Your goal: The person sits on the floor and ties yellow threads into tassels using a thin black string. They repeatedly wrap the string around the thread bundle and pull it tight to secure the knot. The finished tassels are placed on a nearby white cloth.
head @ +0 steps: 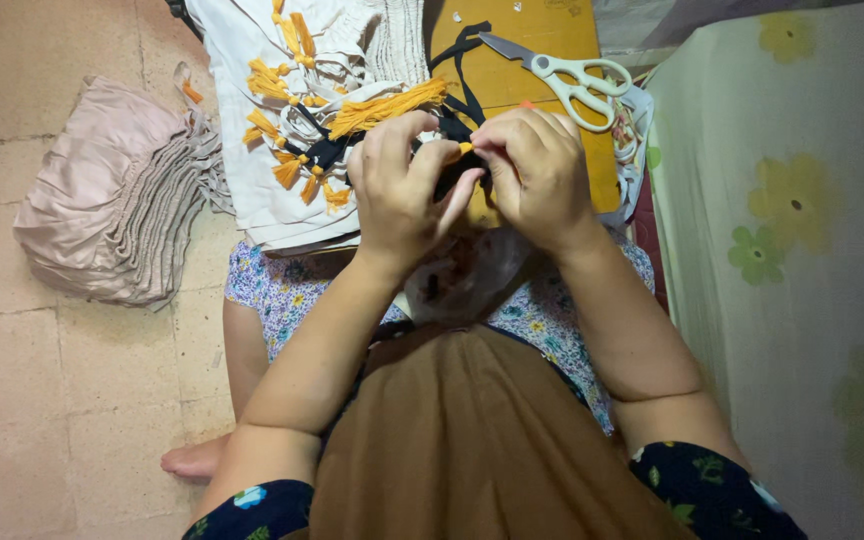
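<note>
Head view, seated worker, both hands raised over the lap. Left hand and right hand meet fingertip to fingertip, both pinched on a black cord where a small orange tassel knot shows between them. A full orange tassel fans out just above the left hand, on the same cord. What the fingers are doing to the knot is hidden.

Around the hands: beyond the left hand, a pile of white fabric pieces with orange tassels; beyond the right hand, white-handled scissors lying on a yellow board, apart from both hands. Far to the left hand's side, a stack of pleated pale pink cloth on the tiled floor. A clear plastic bag sits in the lap below the hands.

Judgement: for clean work here, keep the pinch close to the knot, cord taut between the hands, and tassel threads clear of the fingertips.
</note>
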